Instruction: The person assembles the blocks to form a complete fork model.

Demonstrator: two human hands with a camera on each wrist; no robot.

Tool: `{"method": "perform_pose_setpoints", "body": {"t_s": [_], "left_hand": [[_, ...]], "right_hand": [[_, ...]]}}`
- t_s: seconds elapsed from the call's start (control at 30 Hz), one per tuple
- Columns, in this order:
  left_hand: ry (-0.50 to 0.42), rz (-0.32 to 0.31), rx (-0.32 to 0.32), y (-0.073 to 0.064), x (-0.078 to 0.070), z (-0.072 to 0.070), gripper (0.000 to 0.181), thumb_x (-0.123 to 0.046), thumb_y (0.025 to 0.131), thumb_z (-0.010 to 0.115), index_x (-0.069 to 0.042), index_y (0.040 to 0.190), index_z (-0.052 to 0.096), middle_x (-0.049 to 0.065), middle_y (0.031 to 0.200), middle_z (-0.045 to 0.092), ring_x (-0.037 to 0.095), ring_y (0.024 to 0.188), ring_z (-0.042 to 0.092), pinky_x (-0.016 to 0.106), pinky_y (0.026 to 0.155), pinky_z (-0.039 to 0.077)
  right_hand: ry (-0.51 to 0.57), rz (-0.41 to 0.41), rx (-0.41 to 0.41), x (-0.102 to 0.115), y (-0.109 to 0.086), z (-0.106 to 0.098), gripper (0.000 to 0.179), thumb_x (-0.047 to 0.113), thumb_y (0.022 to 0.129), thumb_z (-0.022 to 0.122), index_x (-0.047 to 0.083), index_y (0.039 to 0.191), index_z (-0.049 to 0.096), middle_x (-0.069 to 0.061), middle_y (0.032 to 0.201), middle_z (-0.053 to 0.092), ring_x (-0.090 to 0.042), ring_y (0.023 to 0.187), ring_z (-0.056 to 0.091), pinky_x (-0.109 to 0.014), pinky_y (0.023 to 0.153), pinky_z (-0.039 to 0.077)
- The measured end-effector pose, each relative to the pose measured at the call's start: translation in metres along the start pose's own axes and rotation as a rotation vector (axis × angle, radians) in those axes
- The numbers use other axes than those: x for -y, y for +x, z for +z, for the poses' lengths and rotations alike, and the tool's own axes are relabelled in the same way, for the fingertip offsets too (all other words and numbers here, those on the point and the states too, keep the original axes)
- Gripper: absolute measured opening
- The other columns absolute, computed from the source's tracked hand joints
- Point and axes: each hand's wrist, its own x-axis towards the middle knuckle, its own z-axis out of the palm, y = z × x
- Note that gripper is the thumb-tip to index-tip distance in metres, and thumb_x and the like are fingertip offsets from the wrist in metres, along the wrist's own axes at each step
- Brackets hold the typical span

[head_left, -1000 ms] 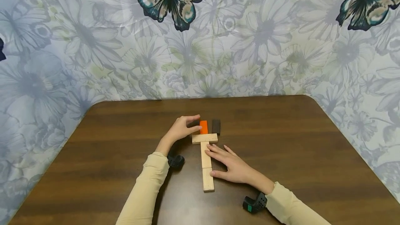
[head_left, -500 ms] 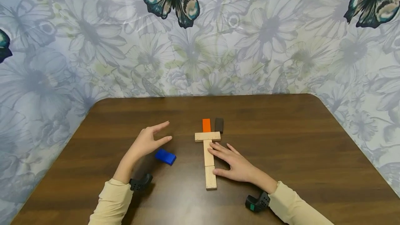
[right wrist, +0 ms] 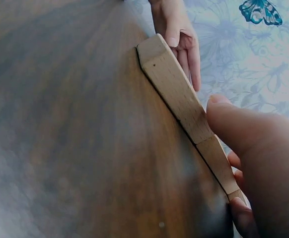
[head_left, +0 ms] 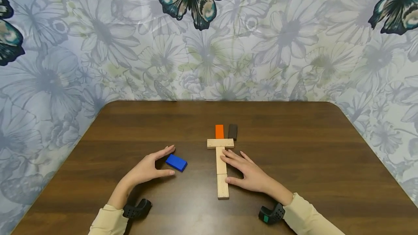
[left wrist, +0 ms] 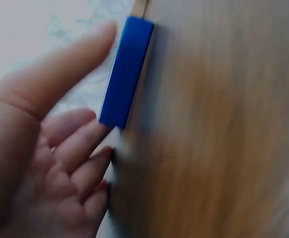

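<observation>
On the table's left half a blue block (head_left: 176,163) lies flat at a slant. My left hand (head_left: 147,168) reaches around its left end, thumb and fingers spread apart with no grip on it; the left wrist view shows the blue block (left wrist: 126,74) beyond the thumb (left wrist: 80,64). Two pale wooden blocks stand end to end in a column, the far one (head_left: 221,160) meeting a wooden crosspiece (head_left: 220,143). My right hand (head_left: 249,175) rests along the column's right side, fingertips at the far block and thumb at the near block (head_left: 223,186).
Behind the crosspiece sit an orange block (head_left: 219,131) and, to its right, a dark grey block (head_left: 233,132). Both are on the brown table (head_left: 294,130). A patterned wall (head_left: 274,64) rises at the table's back edge.
My left hand has left the orange block's side and come left and nearer, down to the blue block, which the arm hid before. My right hand stays at the wooden column.
</observation>
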Motion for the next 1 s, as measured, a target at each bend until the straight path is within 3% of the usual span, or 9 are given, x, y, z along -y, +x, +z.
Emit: {"method": "perform_pose_setpoints", "body": {"t_s": [0.23,0.43,0.7,1.0], "left_hand": [[0.154,-0.095,-0.18,0.0,-0.007,0.021,0.091,-0.043,0.072,0.079,-0.005,0.144,0.037,0.023,0.142,0.035,0.048,0.128,0.026,0.062,0.101,0.021],[0.234,-0.091,-0.282,0.003,-0.011,0.037,0.08,-0.028,0.075,0.08,0.001,0.139,0.042,0.025,0.137,0.041,0.047,0.124,0.035,0.061,0.099,0.027],[0.279,-0.151,-0.277,0.005,-0.02,0.049,0.101,-0.05,0.07,0.078,0.002,0.144,0.031,0.026,0.142,0.032,0.045,0.13,0.028,0.057,0.105,0.018],[0.281,-0.138,-0.339,0.009,-0.024,0.054,0.097,-0.041,0.072,0.079,0.0,0.145,0.03,0.025,0.142,0.034,0.036,0.131,0.031,0.053,0.107,0.016]], "right_hand": [[-0.005,0.0,-0.002,-0.002,0.005,0.002,0.065,0.045,0.093,0.055,0.014,0.147,0.034,-0.004,0.152,0.023,-0.022,0.137,0.022,-0.054,0.108,0.008],[-0.001,0.014,0.006,-0.001,0.002,0.001,0.065,0.046,0.093,0.054,0.014,0.147,0.035,-0.004,0.152,0.023,-0.021,0.137,0.021,-0.054,0.108,0.008],[0.0,0.005,0.0,0.001,-0.001,0.002,0.065,0.045,0.093,0.055,0.013,0.146,0.035,-0.005,0.151,0.025,-0.022,0.137,0.023,-0.055,0.107,0.009],[0.006,0.008,-0.011,0.001,-0.001,0.001,0.064,0.044,0.093,0.055,0.014,0.146,0.036,-0.005,0.151,0.025,-0.021,0.137,0.023,-0.055,0.107,0.009]]}}
